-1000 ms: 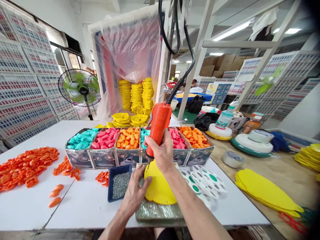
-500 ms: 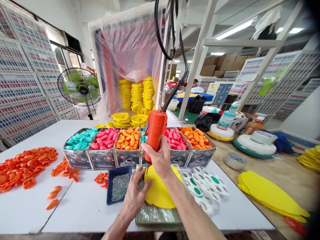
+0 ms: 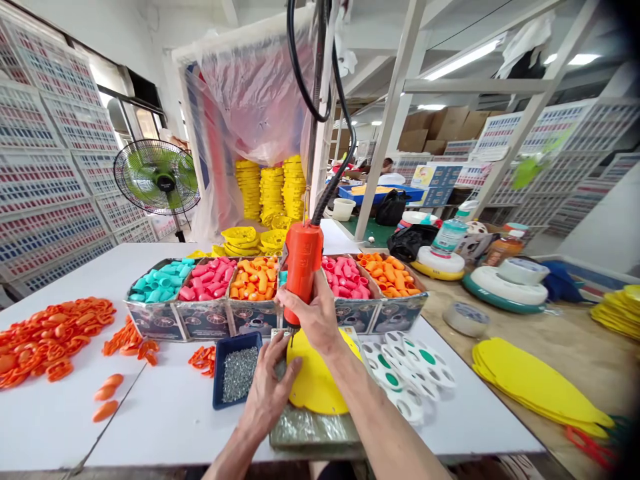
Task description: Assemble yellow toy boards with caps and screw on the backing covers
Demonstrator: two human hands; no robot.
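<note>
My right hand (image 3: 317, 313) is wrapped round an orange electric screwdriver (image 3: 303, 257), which hangs by a black cable and points down. Its bit meets the left upper edge of a yellow plastic plate (image 3: 323, 380); the exact contact is too small to make out. My left hand (image 3: 270, 380) grips the plate's left side, the thumb on its face and the fingers at its edge. Under the plate lies a block wrapped in greenish plastic (image 3: 310, 430). Left of my left hand stands a dark blue tray (image 3: 219, 380) of small metal screws (image 3: 239, 373).
Cardboard bins (image 3: 255, 317) of teal, pink and orange parts line the back. Orange pieces (image 3: 55, 333) lie at left, white perforated discs (image 3: 413, 367) at right. Farther right are yellow sheets (image 3: 535, 383) and tape (image 3: 467, 319). A fan (image 3: 165, 180) stands behind the table.
The screwdriver has come slightly left and more upright in my right hand. My left hand keeps its place on the plate. The whole view has shifted a little.
</note>
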